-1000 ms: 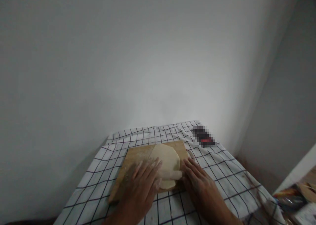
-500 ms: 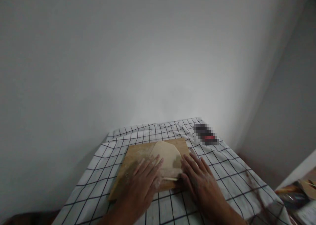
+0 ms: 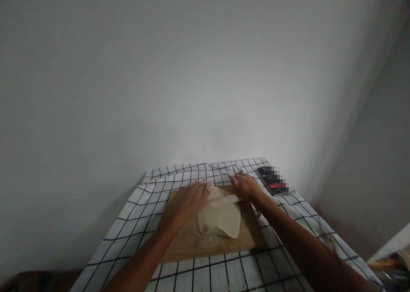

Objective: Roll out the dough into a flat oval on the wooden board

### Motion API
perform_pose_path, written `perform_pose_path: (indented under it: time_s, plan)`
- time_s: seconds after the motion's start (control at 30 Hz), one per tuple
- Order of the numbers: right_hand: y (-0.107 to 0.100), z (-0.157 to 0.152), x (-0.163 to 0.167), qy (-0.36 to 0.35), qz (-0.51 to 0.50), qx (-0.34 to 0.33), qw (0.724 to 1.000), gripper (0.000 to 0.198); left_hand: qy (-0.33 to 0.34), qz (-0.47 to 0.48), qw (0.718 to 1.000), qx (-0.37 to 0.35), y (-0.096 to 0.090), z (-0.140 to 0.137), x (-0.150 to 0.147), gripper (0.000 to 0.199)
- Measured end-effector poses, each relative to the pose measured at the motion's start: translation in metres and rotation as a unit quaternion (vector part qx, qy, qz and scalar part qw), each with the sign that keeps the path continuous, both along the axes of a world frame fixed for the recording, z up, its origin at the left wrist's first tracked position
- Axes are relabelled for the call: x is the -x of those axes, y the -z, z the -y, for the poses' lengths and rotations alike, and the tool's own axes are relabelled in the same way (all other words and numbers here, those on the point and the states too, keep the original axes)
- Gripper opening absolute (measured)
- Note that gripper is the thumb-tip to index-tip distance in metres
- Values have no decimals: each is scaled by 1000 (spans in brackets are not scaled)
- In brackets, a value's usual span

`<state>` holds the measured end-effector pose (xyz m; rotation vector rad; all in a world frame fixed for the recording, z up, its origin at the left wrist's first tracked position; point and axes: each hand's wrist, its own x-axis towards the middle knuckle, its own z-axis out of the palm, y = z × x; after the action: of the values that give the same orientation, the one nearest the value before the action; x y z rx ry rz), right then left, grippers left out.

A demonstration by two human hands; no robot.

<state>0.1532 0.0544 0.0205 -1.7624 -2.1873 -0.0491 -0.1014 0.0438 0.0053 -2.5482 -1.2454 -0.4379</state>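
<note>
While reaching forward over the cloth-covered surface in the head view, resting on both ends of a slim, pale rolling pin. Lays the left hand over the left end, with an opened-out grip and fingers stretched forward. Bends the right hand over the opposite end; cannot tell whether clasping it or only lying on it. Has a thin dough sheet underneath, spread on a wooden cutting board, mostly on the near side of the pin, and drawn to a blunt point at the near right corner. Shows pale powder on the board just in front of the dough. To the right of the right hand, bears a flat dark item with a red patch, partly pixelated, on a white tablecloth with dark grid lines. Backs onto a plain pale wall.
</note>
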Motion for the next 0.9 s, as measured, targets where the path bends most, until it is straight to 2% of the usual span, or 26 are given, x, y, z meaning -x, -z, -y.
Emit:
perform_pose_path:
  time_s: [0.1, 0.17, 0.3, 0.4, 0.5, 0.63, 0.73, 0.9]
  plan:
    - [-2, -19, 5, 14, 4, -9, 1000, 51, -14, 3, 1000, -5, 6, -20, -3, 44]
    - [-1, -25, 6, 8, 7, -10, 1000, 49, -19, -2, 1000, -8, 8, -24, -3, 44]
    - [5, -15, -1, -55, 17, -5, 998, 38, -20, -17, 1000, -13, 3, -4, -5, 41]
    - [11, 13, -11, -116, 29, -16, 993, 28, -28, -17, 999, -24, -4, 26, -8, 38]
    - [18, 49, -17, -145, 17, -57, 988, 31, -22, -33, 998, -41, -8, 55, -10, 38]
    - [27, 95, -18, -143, -61, -136, 978, 34, -18, -22, 997, -68, -6, 80, -11, 40]
    - [34, 125, -16, -142, -103, -144, 974, 28, 3, -12, 998, -68, -2, 95, -6, 45]
    - [41, 170, -7, -121, -131, -147, 973, 30, 50, -10, 998, -22, 3, 120, 11, 56]
